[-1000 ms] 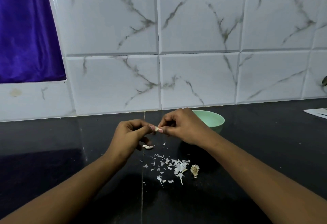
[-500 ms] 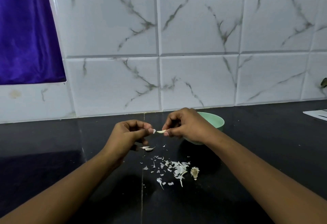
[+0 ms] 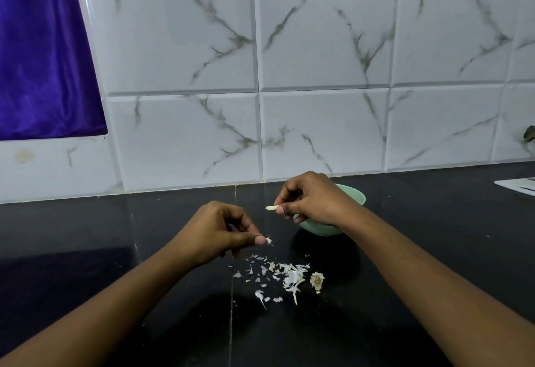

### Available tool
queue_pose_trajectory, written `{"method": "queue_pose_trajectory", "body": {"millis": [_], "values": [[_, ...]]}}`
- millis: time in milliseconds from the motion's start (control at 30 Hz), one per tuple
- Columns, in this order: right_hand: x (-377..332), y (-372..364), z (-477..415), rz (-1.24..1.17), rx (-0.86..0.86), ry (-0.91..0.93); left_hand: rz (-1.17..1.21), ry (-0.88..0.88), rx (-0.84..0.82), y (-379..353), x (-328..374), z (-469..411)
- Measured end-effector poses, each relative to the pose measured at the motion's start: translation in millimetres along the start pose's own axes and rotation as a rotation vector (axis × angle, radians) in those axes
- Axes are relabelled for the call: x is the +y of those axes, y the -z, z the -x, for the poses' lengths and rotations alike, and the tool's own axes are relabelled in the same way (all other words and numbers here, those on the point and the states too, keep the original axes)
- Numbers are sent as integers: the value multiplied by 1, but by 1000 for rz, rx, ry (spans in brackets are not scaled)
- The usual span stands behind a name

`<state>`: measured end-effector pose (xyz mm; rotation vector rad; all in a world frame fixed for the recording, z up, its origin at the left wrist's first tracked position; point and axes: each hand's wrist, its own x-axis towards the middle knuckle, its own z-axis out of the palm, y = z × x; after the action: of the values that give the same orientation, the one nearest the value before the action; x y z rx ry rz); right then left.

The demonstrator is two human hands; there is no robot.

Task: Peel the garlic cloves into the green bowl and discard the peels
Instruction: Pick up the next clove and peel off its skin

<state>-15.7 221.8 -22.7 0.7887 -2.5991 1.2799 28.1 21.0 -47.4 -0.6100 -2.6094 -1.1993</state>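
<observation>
My right hand [image 3: 311, 197] pinches a small pale garlic clove [image 3: 271, 208] between thumb and forefinger, just left of the green bowl [image 3: 354, 194]. The hand covers most of the bowl, so its inside is hidden. Lower and to the left, my left hand [image 3: 215, 233] pinches a white scrap of peel [image 3: 268, 240] at its fingertips, above a scattered pile of garlic peels [image 3: 285, 277] on the black counter [image 3: 86, 250]. A dry garlic root stub [image 3: 317, 280] lies at the pile's right end.
The white marble-look tiled wall [image 3: 318, 106] rises right behind the bowl. A purple cloth [image 3: 43, 53] hangs at the upper left. A white flat object [image 3: 518, 186] lies at the counter's far right edge.
The hands have come apart: my left hand dropped toward the peel pile with a scrap of peel, and my right hand lifted slightly right with the clove, toward the bowl.
</observation>
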Motion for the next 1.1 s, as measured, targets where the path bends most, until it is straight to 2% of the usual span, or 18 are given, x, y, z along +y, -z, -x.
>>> {"method": "queue_pose_trajectory", "body": {"millis": [67,167,233,333,467,567,733,900,1100], "values": [[1,0,0,0,0,-3,-46,-2,-51,0,-1,-1],[1,0,-1,-3,2,-1,-51,-6,-210,3,-5,-1],[2,1,-1,-5,4,-1,-63,-54,-223,6,-9,-2],[2,0,-2,-9,1,-1,-106,-124,-91,9,-12,-6],[2,-2,-1,-84,-56,-13,-109,-53,209,7,-13,-5],[1,-2,1,-153,-94,-30,-183,-50,317,1,-13,-4],[1,-5,0,-234,-122,-61,-186,-142,321,-4,-11,-6],[1,-4,0,-243,-128,-64,-57,-92,326,-1,-7,-2],[-1,-6,3,-296,-154,-70,0,-92,417,-3,-9,-2]]}}
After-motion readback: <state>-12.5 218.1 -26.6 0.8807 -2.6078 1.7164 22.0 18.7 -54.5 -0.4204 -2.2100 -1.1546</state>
